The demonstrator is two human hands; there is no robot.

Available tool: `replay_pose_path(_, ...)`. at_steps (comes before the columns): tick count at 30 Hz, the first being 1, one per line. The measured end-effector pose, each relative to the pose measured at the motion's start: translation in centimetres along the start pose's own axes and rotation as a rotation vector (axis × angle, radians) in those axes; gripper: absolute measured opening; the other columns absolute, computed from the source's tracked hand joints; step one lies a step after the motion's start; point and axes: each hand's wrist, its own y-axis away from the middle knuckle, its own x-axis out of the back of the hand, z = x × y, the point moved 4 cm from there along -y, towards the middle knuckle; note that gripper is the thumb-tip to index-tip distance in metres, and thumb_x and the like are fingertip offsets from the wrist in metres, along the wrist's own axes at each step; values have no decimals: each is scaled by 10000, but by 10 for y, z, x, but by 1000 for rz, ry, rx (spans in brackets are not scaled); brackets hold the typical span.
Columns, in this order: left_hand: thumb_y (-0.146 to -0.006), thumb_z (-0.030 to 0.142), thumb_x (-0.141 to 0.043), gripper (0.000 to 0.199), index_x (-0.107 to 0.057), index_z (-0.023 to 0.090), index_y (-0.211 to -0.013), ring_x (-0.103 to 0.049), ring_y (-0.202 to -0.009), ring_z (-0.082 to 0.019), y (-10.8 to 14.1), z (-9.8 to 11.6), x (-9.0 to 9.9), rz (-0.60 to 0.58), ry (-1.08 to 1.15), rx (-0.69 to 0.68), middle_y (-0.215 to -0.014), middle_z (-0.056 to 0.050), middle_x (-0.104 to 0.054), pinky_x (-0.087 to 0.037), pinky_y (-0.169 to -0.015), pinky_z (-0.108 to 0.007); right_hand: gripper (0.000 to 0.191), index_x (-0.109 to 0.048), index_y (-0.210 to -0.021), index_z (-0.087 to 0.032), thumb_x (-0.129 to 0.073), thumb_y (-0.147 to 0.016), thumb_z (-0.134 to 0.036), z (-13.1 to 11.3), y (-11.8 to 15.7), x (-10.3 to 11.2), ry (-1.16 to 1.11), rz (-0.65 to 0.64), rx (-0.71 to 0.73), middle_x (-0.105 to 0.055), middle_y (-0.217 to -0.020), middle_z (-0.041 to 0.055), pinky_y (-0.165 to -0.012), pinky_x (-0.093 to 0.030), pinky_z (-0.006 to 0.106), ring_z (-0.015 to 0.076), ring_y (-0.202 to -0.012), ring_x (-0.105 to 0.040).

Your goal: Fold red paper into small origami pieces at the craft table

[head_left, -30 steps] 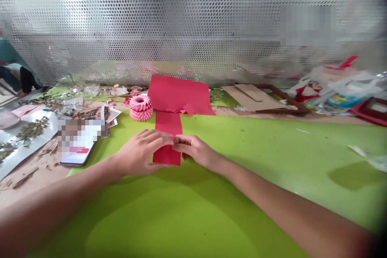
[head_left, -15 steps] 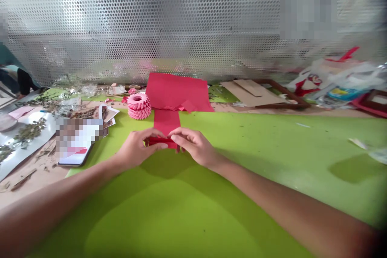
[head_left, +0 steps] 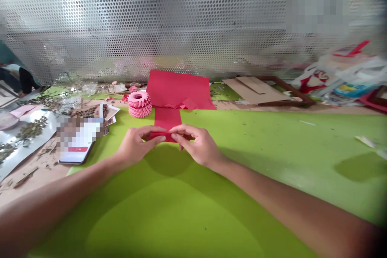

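Observation:
A small folded piece of red paper [head_left: 169, 137] is pinched between both hands at the middle of the view. My left hand [head_left: 137, 143] grips its left end, thumb in front and fingers behind. On the right end, my right hand [head_left: 198, 145] holds it the same way, and the fingertips of the two hands nearly meet. Just behind them lies a red paper strip [head_left: 167, 117], and beyond it a large red sheet [head_left: 178, 88] with small red scraps on it. A pink ring of folded paper pieces [head_left: 140, 105] stands left of the strip.
A phone [head_left: 79, 147] and photos [head_left: 109, 113] lie at left, near dried plant bits on white sheets. Brown card pieces [head_left: 256, 90] rest on a frame at back right, beside plastic bags [head_left: 341, 80]. A perforated metal panel [head_left: 181, 20] rises behind the green table surface [head_left: 169, 217].
Both hands have moved up slightly with the red piece, and its front face now looks narrower and flatter between the thumbs. The whole view has shifted slightly.

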Motion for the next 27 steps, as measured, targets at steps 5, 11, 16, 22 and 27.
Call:
replay_pose_path(5,-831,422,-665,309,-764,183,-998,-596,-553,-125,0,-6,-2,20,42,62,-743,-35,-738,-394,-455,-205,211,-696,-994,-220,-595,-901,-381,0,0,-1,-1,1,4,-731,-862,40,-592,-528,275,147,-605,-642)
replay_pose_path(11,-836,421,-656,293,-765,195,-987,-585,-551,-118,-1,-10,-4,13,88,99,-705,-24,-718,-382,-464,-203,190,-696,-964,-216,-602,-892,-364,0,-1,-1,-15,5,6,-730,-866,41,-608,-528,279,150,-633,-645)
replay_pose_path(16,-838,414,-647,290,-769,185,-969,-588,-545,-117,-2,-9,-4,13,99,116,-721,-32,-722,-364,-446,-198,204,-687,-959,-217,-603,-891,-391,1,-2,-2,-37,-7,-16,-717,-860,40,-629,-528,286,153,-648,-647)
replay_pose_path(22,-829,395,-645,269,-768,181,-937,-586,-553,-117,-1,-6,-5,13,119,111,-726,-24,-722,-382,-450,-193,323,-679,-869,-180,-678,-827,-501,5,-1,-10,-88,-132,-142,-678,-743,31,-561,-458,255,154,-632,-620)
replay_pose_path(27,-831,385,-643,261,-767,177,-926,-544,-537,-108,1,-7,-7,12,80,103,-701,-17,-709,-343,-442,-197,326,-697,-767,-169,-692,-815,-492,10,0,-15,-82,-165,-173,-677,-684,40,-560,-429,266,149,-588,-589)
